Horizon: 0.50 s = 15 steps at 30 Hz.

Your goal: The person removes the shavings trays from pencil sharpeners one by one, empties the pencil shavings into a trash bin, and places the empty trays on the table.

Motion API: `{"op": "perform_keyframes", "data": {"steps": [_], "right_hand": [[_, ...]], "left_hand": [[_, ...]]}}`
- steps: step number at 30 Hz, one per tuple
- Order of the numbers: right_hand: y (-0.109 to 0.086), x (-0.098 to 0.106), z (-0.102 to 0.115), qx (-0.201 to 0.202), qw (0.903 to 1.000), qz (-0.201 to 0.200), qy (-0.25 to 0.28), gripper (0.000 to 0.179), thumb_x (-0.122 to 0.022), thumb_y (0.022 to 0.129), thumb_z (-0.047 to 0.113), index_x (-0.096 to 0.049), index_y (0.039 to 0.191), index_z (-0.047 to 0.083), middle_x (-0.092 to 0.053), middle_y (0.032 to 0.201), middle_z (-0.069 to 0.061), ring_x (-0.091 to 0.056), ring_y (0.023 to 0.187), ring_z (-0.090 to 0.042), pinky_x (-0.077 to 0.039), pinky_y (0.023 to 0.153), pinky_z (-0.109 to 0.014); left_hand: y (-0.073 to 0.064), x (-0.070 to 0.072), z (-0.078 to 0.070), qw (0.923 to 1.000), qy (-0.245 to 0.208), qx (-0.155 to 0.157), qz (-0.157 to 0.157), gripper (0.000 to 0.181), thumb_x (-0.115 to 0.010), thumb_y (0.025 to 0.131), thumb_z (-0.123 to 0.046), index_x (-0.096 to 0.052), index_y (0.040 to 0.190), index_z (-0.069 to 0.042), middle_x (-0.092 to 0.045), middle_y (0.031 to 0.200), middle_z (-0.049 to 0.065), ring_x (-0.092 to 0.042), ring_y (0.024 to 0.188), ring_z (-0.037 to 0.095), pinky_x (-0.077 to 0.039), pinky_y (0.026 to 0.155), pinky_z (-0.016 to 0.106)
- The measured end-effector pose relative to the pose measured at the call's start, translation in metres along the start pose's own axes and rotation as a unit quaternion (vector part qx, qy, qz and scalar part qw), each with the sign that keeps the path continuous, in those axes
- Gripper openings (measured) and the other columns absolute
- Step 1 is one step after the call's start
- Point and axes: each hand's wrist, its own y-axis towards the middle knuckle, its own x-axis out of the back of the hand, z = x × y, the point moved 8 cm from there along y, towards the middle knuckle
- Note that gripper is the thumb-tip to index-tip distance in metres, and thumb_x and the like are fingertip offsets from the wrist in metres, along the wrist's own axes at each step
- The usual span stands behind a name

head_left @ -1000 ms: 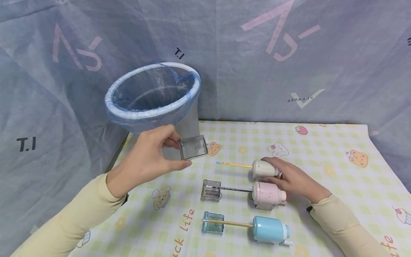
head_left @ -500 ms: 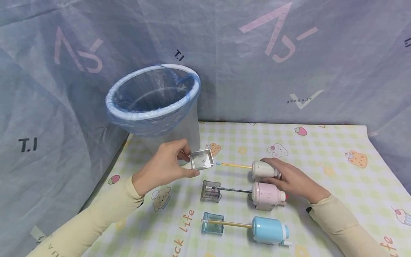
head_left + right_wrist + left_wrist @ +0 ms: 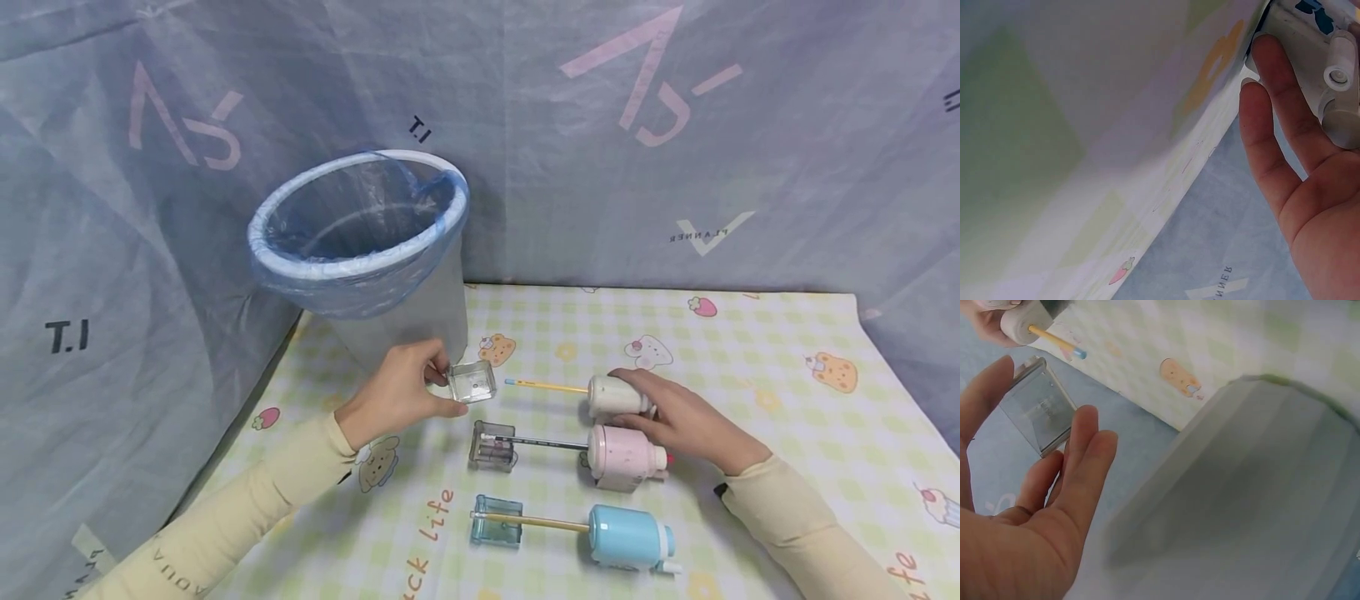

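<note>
Between thumb and fingers, my left hand (image 3: 405, 383) pinches a small clear plastic shavings drawer (image 3: 472, 382), held above the cloth beside the bin. The left wrist view shows the same drawer (image 3: 1040, 409) with nothing seen inside. My right hand (image 3: 686, 419) grips a white crank pencil sharpener (image 3: 615, 395) lying on the table; a yellow pencil (image 3: 547, 386) sticks out of it toward the left. Seen from the right wrist, fingers (image 3: 1285, 87) lie along the sharpener's side near its crank handle (image 3: 1340, 62).
A bin (image 3: 420, 317) lined with a blue bag stands at the back left. Nearer me lie a pink sharpener (image 3: 622, 457) and a blue sharpener (image 3: 628, 536), each with a pencil. Their drawers, grey (image 3: 492, 457) and teal (image 3: 498, 533), lie to the left on the checked cloth (image 3: 795, 433).
My left hand has come down and to the right, away from the bin's rim, carrying the clear drawer toward the white sharpener's pencil. The drawer has turned. My right hand has stayed in place.
</note>
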Motion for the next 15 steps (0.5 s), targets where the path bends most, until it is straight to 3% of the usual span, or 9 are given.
{"op": "perform_keyframes", "data": {"steps": [15], "right_hand": [[0.0, 0.0, 0.001, -0.006, 1.0, 0.005, -0.006, 0.057, -0.081, 0.098, 0.025, -0.055, 0.147, 0.011, -0.067, 0.125, -0.001, -0.059, 0.087, -0.005, -0.055, 0.072, -0.029]], "left_hand": [[0.008, -0.019, 0.022, 0.9995, -0.003, 0.018, 0.026, 0.048, -0.102, 0.071, -0.016, -0.059, 0.09, -0.008, -0.068, 0.096, 0.004, -0.075, 0.095, 0.019, -0.06, 0.08, 0.036]]}}
